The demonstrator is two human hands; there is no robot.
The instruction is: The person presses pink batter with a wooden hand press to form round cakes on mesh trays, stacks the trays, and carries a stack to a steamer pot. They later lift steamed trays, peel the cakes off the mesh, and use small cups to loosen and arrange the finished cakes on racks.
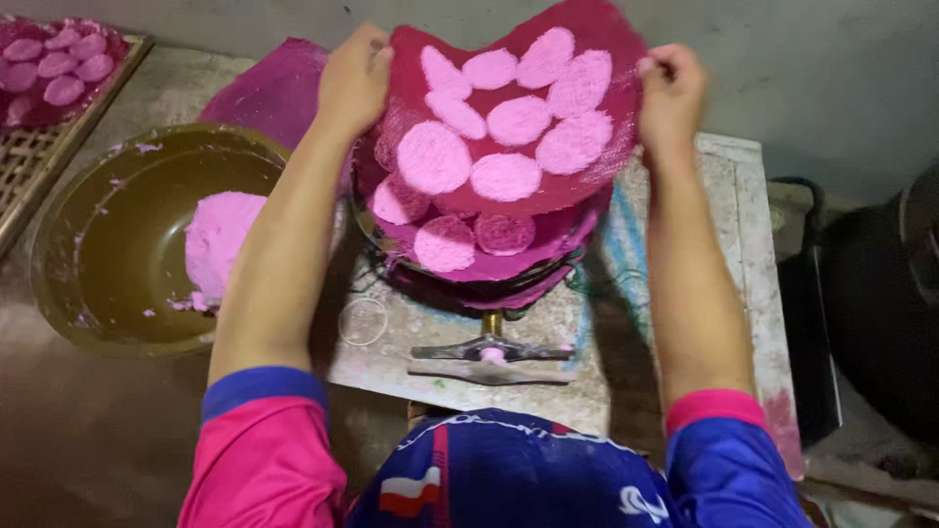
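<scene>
Head view, left to right: woven bamboo tray [39, 156] at far left, carrying a magenta mesh cloth with pale pink flat discs [59, 61]. Next, a wide olive-brown bowl [117, 244] on the floor, holding a lump of soft pink dough [220, 240]. Beyond it, a spare magenta mesh cloth [274, 90] lying flat. Then the left hand [354, 78], grip pinched shut on the left edge of a round dark-red mesh sheet [587, 34] dotted with round, coarse-textured pink dough discs [435, 156]. Sheet lifted and tilted toward the camera, spanning hand to hand, both equally near. Underneath, a stack of similar loaded sheets [460, 249] on the stained pale counter [743, 225], in front of it a metal press handle [489, 357]. Right hand [670, 93] clamped on the sheet's right edge. Far right, a black round pot [880, 293].
</scene>
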